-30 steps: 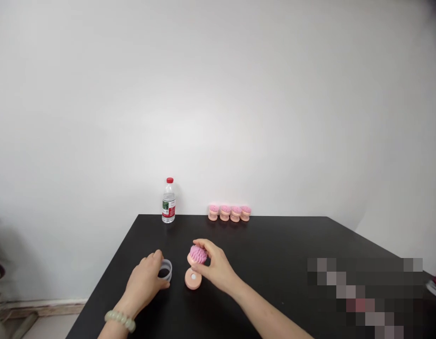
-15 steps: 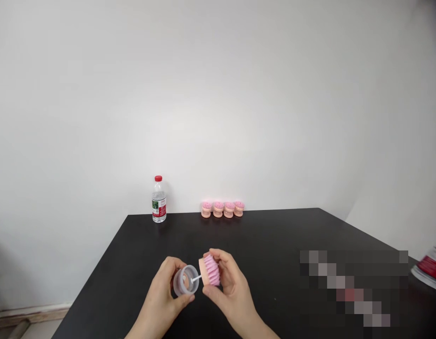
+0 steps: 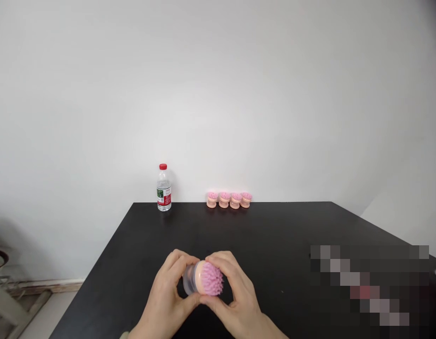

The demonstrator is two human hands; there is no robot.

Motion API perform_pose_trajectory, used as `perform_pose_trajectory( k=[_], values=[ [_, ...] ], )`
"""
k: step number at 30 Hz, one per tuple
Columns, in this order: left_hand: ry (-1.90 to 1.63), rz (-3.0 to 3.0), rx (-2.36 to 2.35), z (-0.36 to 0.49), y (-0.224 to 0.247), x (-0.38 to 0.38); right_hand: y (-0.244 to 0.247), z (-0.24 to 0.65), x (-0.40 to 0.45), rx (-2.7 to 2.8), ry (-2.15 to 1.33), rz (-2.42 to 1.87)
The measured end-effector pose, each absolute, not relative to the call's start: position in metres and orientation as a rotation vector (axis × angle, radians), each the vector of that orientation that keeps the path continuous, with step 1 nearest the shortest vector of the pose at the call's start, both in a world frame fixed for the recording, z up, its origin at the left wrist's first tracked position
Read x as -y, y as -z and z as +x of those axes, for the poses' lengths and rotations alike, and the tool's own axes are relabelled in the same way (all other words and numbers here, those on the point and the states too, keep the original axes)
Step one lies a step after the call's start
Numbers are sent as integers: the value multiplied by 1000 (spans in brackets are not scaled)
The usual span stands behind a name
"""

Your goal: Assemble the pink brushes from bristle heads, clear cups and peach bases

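Observation:
Between my hands is a small scrub brush in two parts, held tilted above the black table. My left hand grips its clear plastic cup, thumb below and fingers above. Around the peach rim of the pink-bristled brush head my right hand is closed, with the bristles facing right. The head now sits against the cup's mouth, and the white stem is hidden inside. Whether the two parts are locked together I cannot tell.
Several pink-bristled brushes stand in a row by the wall at the table's back edge. A water bottle with a red cap stands left of them. A pixelated patch covers something at the right.
The brush head has come left onto the cup's mouth, closing the gap where the white stem showed. My hands are closer together. The whole view has shifted slightly.

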State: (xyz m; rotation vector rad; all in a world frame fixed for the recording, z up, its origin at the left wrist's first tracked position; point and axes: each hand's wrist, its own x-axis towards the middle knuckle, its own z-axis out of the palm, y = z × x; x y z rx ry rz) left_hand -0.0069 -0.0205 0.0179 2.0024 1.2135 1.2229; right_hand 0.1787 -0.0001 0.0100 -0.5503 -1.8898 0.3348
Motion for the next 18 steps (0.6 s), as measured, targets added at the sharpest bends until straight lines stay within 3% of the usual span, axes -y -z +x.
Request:
perform_pose_trajectory(
  k=[18],
  values=[
    [-1224, 1362, -840, -8, -26, 26, -13, 182, 0, 1817, -434, -548]
  ],
)
